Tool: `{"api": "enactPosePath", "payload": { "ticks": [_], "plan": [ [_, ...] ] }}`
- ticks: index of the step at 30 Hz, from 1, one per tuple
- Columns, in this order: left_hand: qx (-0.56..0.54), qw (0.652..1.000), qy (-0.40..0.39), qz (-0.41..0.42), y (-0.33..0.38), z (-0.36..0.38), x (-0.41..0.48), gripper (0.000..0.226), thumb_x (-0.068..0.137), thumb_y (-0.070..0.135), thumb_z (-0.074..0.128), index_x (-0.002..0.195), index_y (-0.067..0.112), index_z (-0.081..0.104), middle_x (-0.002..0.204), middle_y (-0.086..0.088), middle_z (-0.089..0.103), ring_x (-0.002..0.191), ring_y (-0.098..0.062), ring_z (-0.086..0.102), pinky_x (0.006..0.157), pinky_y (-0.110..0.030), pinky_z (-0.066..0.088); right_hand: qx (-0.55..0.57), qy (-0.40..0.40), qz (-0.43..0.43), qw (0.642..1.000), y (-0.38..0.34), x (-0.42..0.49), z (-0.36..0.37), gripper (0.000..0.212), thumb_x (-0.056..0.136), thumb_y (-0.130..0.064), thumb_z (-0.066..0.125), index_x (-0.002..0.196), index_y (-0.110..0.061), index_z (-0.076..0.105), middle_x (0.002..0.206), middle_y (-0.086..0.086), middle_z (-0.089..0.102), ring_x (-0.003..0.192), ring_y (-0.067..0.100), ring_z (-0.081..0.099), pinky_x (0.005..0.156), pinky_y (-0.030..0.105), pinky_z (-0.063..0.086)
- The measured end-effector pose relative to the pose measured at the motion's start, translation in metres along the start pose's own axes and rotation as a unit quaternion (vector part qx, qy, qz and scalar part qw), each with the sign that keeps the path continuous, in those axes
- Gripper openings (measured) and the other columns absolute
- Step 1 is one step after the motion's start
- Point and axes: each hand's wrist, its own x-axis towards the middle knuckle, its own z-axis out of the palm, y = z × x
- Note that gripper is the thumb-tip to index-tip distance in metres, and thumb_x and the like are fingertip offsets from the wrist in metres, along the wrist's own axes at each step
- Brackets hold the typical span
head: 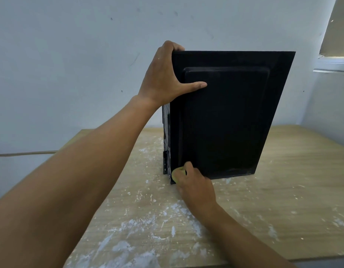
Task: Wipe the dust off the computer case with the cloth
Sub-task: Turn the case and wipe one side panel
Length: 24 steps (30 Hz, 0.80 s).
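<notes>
A black computer case [231, 120] stands upright on the wooden table [283, 200], its flat side panel facing me. My left hand [165, 76] grips the case's top left corner, fingers curled over the top edge and thumb lying flat on the panel. My right hand [196, 186] is at the case's bottom left corner and holds a small yellow-green cloth [178, 174] pressed against the panel's lower edge. Most of the cloth is hidden under the fingers.
White dust and paint flecks cover the table in front of and to the left of the case. A pale wall stands close behind. A window ledge [331, 64] is at the upper right. The table's front edge runs along the bottom right.
</notes>
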Motion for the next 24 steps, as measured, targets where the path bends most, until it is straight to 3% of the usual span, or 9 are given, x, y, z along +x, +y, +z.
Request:
{"api": "enactPosePath", "payload": {
  "ticks": [5,15,24],
  "plan": [
    [0.001,1.0,0.0,0.002,0.001,0.0,0.001,0.09,0.059,0.068,0.08,0.118,0.009,0.047,0.115,0.004,0.053,0.103,-0.011,0.054,0.088,-0.017,0.046,0.014,0.001,0.008,1.0,0.002,-0.001,-0.001,0.041,0.055,-0.011,0.088,0.085,-0.022,0.063,0.084,0.003,0.049,0.051,0.014,0.045,0.033,0.021,0.03],
    [0.002,1.0,-0.002,0.0,0.0,0.0,0.001,0.091,0.059,0.068,0.081,0.119,0.009,0.047,0.117,0.002,0.054,0.105,-0.012,0.055,0.089,-0.019,0.047,0.089,0.163,0.046,0.982,0.002,0.071,-0.067,0.013,0.085,-0.022,0.072,0.096,-0.021,0.065,0.088,0.004,0.05,0.057,0.018,0.049,0.037,0.024,0.037],
    [0.006,1.0,0.002,0.007,0.001,0.0,0.001,0.091,0.06,0.068,0.081,0.118,0.007,0.048,0.115,-0.002,0.056,0.103,-0.013,0.056,0.089,-0.023,0.049,0.14,0.222,0.042,0.964,0.004,0.108,-0.1,0.019,0.092,-0.028,0.063,0.108,-0.018,0.065,0.1,0.007,0.053,0.068,0.017,0.054,0.046,0.026,0.043]
  ]
}}
